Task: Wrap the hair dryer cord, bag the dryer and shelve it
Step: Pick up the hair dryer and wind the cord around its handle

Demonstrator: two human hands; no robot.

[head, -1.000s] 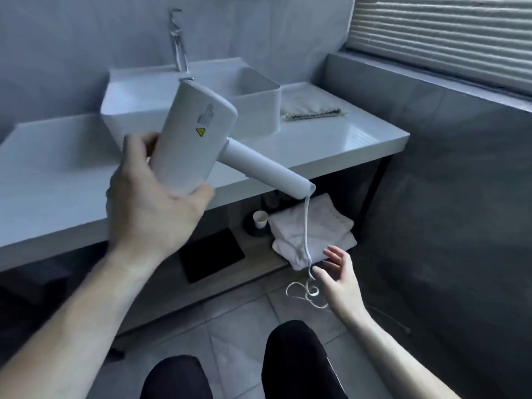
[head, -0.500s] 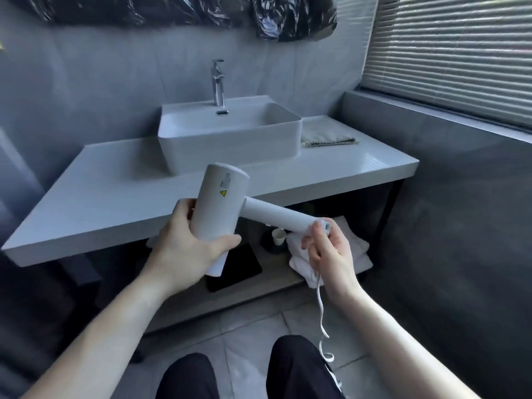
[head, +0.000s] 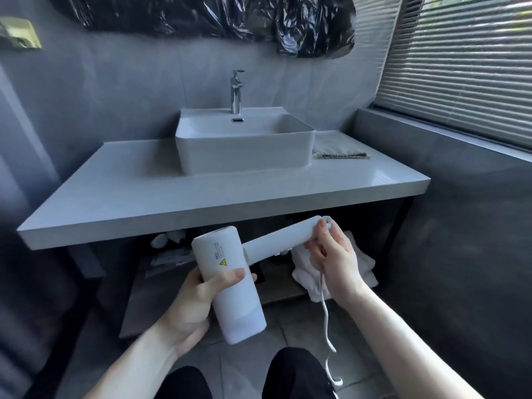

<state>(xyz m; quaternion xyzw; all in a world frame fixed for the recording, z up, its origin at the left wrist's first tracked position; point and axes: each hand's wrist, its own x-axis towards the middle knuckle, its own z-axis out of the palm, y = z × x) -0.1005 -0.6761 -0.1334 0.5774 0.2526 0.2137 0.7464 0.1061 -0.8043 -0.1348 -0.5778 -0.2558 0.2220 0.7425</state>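
A white hair dryer [head: 227,280] is held in front of me, below the counter's front edge. My left hand [head: 198,300] grips its barrel. The handle [head: 276,243] points up and to the right. My right hand [head: 331,260] is closed around the handle's end, where the white cord [head: 325,321] comes out. The cord runs through that hand and hangs loose down to the floor. A folded grey cloth bag [head: 339,148] lies on the counter, to the right of the basin. The lower shelf [head: 178,286] sits under the counter, partly hidden by the dryer.
A white counter [head: 144,203] carries a square basin [head: 244,145] with a chrome tap [head: 236,90]. White towels [head: 357,269] lie on the lower shelf behind my right hand. A grey ledge [head: 460,168] and window blinds stand to the right. My knees [head: 296,372] show at the bottom.
The dryer has come down from above the counter to below its edge. My right hand rose from the dangling cord to the handle's end and closed on it. The view tilted up.
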